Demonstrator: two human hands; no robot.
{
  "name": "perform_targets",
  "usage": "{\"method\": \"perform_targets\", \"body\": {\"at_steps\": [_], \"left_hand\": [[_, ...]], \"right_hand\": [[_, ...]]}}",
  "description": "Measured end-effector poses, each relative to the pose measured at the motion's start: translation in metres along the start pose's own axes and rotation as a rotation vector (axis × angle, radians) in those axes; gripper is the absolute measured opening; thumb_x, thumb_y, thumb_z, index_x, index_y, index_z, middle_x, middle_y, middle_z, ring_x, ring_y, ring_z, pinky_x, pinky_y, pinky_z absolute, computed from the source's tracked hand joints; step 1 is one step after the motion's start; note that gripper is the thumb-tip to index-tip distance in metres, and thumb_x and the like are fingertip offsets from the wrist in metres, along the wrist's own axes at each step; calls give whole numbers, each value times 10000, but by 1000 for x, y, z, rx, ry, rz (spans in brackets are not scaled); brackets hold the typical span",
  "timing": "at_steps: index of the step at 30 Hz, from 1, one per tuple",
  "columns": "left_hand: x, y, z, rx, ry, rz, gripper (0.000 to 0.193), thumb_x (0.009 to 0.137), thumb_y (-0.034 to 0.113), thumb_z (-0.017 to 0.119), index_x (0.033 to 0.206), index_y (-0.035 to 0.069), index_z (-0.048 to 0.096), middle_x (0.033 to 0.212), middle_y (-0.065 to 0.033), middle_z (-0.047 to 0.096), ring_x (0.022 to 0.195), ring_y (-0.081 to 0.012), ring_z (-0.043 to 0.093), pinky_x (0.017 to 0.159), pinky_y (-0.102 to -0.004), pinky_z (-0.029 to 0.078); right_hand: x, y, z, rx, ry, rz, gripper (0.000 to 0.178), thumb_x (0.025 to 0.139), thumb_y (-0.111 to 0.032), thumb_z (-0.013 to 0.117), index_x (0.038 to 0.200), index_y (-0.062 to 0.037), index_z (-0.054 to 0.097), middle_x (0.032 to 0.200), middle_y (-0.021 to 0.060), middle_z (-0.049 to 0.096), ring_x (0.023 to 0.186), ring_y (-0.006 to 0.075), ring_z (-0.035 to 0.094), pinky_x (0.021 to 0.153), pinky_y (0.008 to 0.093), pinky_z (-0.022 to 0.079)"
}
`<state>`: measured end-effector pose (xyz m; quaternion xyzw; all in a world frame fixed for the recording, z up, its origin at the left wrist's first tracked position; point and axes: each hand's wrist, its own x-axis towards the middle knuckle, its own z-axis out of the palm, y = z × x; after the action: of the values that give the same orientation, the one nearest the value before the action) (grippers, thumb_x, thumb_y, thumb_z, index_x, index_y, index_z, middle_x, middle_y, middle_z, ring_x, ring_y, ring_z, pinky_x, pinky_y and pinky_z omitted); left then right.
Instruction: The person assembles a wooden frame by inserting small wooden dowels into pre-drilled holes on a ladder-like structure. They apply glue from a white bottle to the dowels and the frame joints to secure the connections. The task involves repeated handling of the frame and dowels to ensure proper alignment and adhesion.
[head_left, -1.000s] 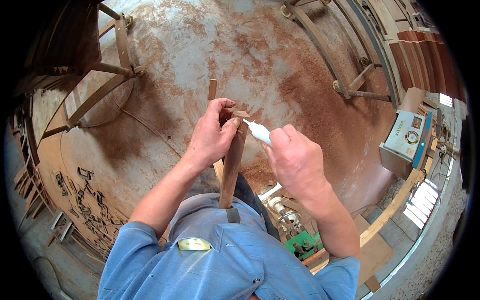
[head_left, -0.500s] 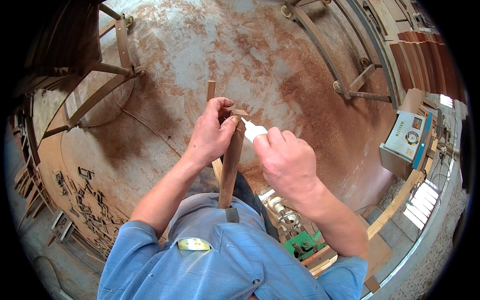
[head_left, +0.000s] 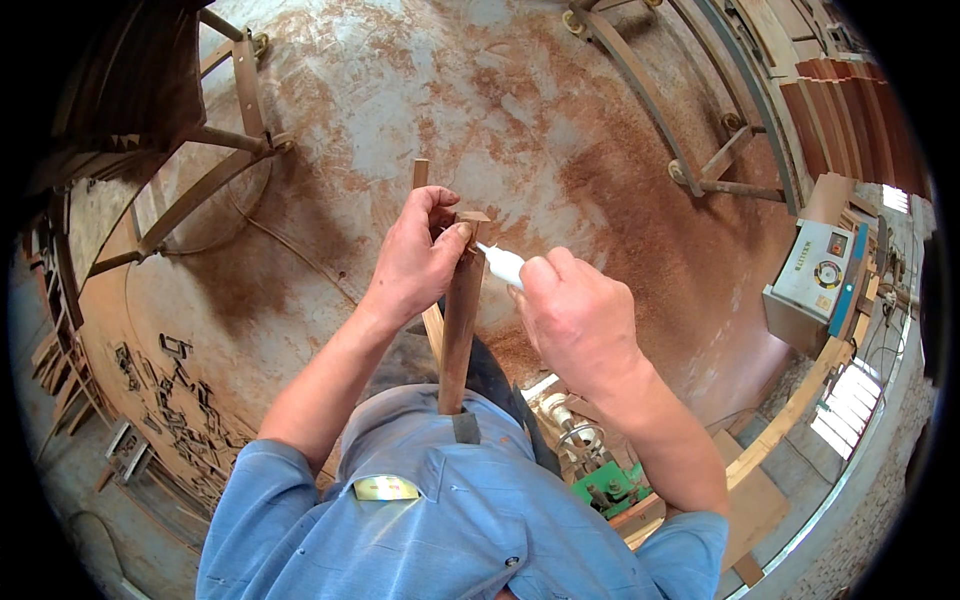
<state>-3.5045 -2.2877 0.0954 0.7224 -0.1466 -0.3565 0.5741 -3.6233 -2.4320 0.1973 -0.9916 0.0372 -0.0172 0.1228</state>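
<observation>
My right hand (head_left: pixel 583 318) is wrapped round a small white squeeze bottle (head_left: pixel 506 266) with a thin nozzle. The nozzle tip points left and meets, or nearly meets, the upper end of a brown wooden piece (head_left: pixel 459 335). That piece runs down toward my waist, its lower end against my blue shirt. My left hand (head_left: pixel 408 265) is closed on its upper end, thumb and fingers pinching near a small angled wooden part (head_left: pixel 474 216) at the top. Behind the left hand, a narrow wooden strip (head_left: pixel 421 173) sticks up. The fingers hide much of the joint.
At lower right, a green machine part (head_left: pixel 610 488) sits close to my right arm. A grey control box (head_left: pixel 808 270) stands farther right. Wheeled wooden racks (head_left: pixel 640 100) occupy the upper corners. Several metal clamps (head_left: pixel 175 355) lie at left. Sawdust covers the floor (head_left: pixel 500 110).
The bottle and my right hand have shifted slightly down, with the nozzle now a little lower along the wood. My left hand has moved slightly, still gripping the upper end.
</observation>
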Motion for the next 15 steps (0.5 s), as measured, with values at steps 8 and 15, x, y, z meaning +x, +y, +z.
{"method": "perform_targets", "body": {"at_steps": [8,15], "left_hand": [[1,7,-4,33,-12,-27,340,908,94,596,1204,-28,481,1008,-144,640,934,-212,634,835,-341,517],[-1,22,-6,105,-31,-76,344,931,86,598,1218,-40,455,1061,-114,609,1011,-174,589,896,-321,486]], "right_hand": [[7,6,-6,45,-15,67,170,816,-116,641,783,-84,478,727,74,509,617,234,614,483,350,509],[8,9,-7,78,-1,60,193,806,-128,670,800,-82,483,739,82,519,624,248,620,500,361,515]]}}
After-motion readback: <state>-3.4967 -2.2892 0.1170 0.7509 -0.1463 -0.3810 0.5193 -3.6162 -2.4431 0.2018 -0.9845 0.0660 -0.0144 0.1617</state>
